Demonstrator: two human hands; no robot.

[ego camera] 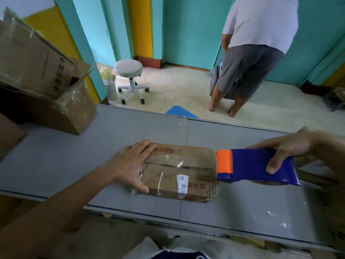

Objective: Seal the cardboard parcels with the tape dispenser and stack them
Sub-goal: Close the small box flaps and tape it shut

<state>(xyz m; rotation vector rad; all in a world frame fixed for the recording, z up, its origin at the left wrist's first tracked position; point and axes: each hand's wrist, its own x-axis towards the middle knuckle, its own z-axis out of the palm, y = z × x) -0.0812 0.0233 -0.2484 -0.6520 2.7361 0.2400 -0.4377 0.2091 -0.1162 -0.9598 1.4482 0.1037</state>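
Flat cardboard parcel [179,172], taped, laid at the middle of the grey counter [74,161]; its left end is pressed by the left hand [130,163], fingers spread. Blue-and-orange tape dispenser [255,166] is gripped by the right hand [287,146] at the parcel's right end.

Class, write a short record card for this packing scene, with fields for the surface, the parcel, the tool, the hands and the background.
Surface: grey table
Parcel: flat cardboard parcel lying on the table, white barcode label on top
Tool: blue tape dispenser, orange front end at the parcel's right end
Hands: left hand presses on the parcel's left end, fingers spread; right hand grips the dispenser
Background: cardboard boxes at the table's left; white stool and a standing person beyond
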